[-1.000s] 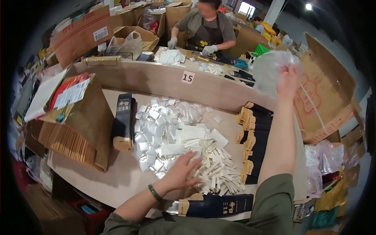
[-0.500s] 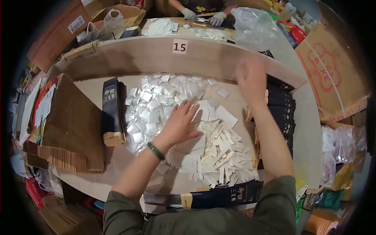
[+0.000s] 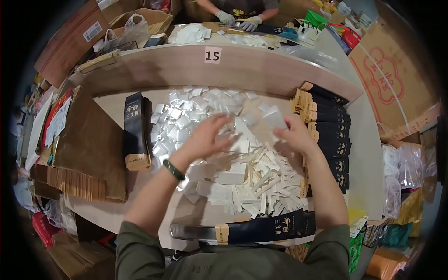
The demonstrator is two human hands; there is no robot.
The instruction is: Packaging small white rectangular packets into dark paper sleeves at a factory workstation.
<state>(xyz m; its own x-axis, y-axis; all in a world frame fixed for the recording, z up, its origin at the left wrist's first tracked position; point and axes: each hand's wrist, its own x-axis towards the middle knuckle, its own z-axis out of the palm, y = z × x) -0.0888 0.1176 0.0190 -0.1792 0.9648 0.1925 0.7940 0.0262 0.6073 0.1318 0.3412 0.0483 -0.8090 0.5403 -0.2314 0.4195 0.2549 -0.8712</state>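
My left hand [image 3: 207, 136], a dark green bangle at its wrist, hovers blurred with spread fingers over the inner side of a heap of small shiny white sachets [image 3: 175, 113]. It holds nothing that I can see. My right hand [image 3: 298, 135] is bent inward, its fingertips at the edge of a white square card [image 3: 274, 117], which it seems to pinch. Between and below the hands lies a pile of thin white paper-wrapped strips [image 3: 266, 182], with more white cards [image 3: 232, 175] on its left. Nearest me lies a long dark blue sleeve-like packet [image 3: 266, 228] with a tan band.
Stacked dark packets [image 3: 331, 135] line the right side; another stack [image 3: 134, 121] stands left beside a cardboard box [image 3: 84, 144]. A low partition [image 3: 154, 67] borders the far side. Beyond it, a person's gloved hands [image 3: 252, 23] work at another table.
My right hand has come back from the far right toward the middle, and a white card now lies farther away at its fingertips. My left hand has shifted slightly left and lifted.
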